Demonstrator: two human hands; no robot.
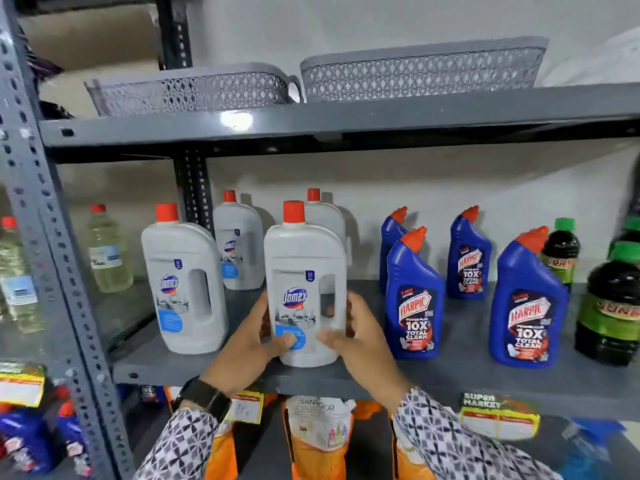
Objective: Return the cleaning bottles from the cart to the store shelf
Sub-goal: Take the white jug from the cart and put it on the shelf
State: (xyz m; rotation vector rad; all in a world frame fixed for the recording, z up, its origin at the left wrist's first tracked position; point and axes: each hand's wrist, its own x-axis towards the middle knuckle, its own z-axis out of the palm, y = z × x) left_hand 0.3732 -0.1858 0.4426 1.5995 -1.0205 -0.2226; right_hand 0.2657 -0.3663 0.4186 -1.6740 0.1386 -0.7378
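Domex bottle stands upright at the front edge of the grey shelf, left hand and right hand both clasped on its lower sides, three more alongside; cart out of view, remainder unknown.

White Domex bottle wearing a red cap and blue label. Royal-blue Harpic bottles showing red nozzles and red-and-white lettering. Dark bottles carrying green caps and green labels. Grey shelf; grey lattice baskets sitting above. Sleeves showing a black-and-white geometric print. Orange pouches showing below.
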